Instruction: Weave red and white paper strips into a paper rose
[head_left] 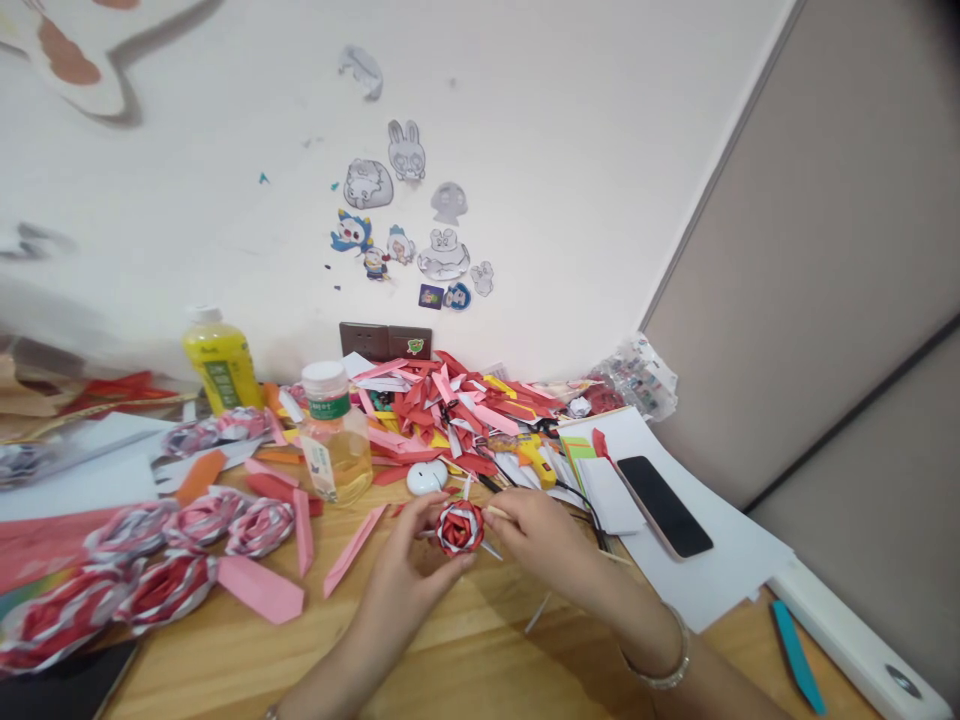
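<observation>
A red and white folded paper rose is between my two hands over the wooden table, its spiral centre facing up toward me. My left hand is closed around its left side, thumb below and fingers above. At the right edge of the rose, my right hand pinches a thin, pale wooden-looking stick, whose tip meets the petals. Narrow white paper ends poke out around the flower. Just behind it lies a white rounded case.
Several finished paper roses lie at left. Behind stand a jar of amber liquid and a yellow drink bottle. Folded strips pile against the wall. A yellow glue gun, phone and teal cutter are right.
</observation>
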